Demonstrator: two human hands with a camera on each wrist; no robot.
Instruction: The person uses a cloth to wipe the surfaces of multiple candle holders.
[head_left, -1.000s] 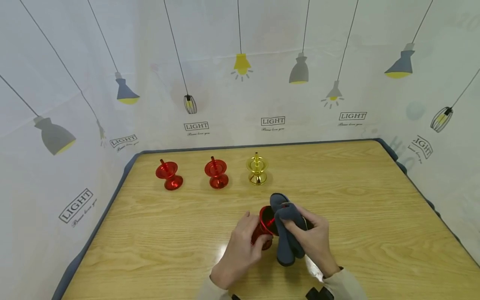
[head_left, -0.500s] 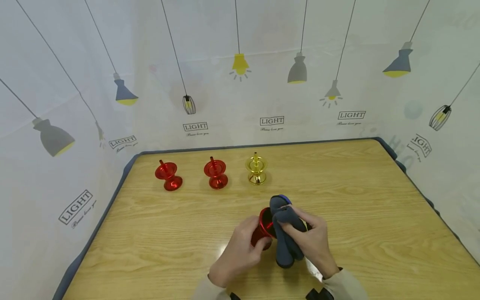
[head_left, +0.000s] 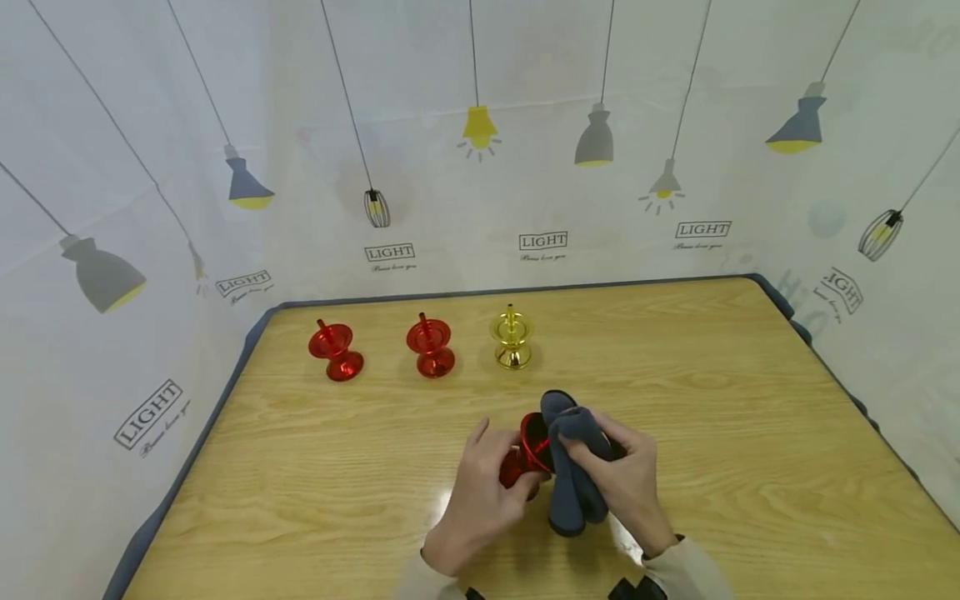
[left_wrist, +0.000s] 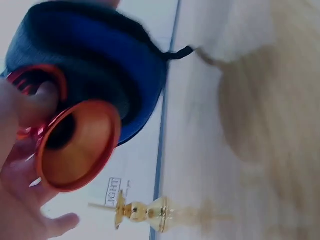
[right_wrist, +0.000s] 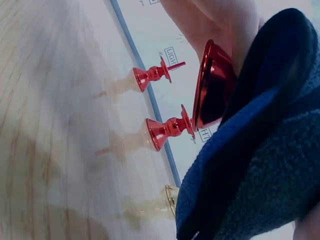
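My left hand point(head_left: 480, 496) grips a shiny red candle holder point(head_left: 513, 469), tilted so its dish faces right. In the left wrist view its flared, hollow base point(left_wrist: 82, 150) points toward the camera. My right hand point(head_left: 632, 477) pinches a folded dark blue cloth point(head_left: 576, 462) right at the dish, covering part of it. The left wrist view shows the cloth point(left_wrist: 107, 65) bunched over the dish end, with a small loop hanging off it. From the right wrist, the cloth point(right_wrist: 265, 150) fills much of the picture beside the red holder point(right_wrist: 215, 90).
Toward the back of the wooden table point(head_left: 720, 367) stand two more red candle holders point(head_left: 345, 365) point(head_left: 437, 361) and a gold one point(head_left: 513, 354), all upright with a centre spike. A white printed curtain point(head_left: 450, 183) surrounds the table's back and sides.
The left fingers have shifted on the red candle holder, with a fingertip now raised, and the holder has turned slightly. The cloth has moved a little at the dish. The standing holders stay put.
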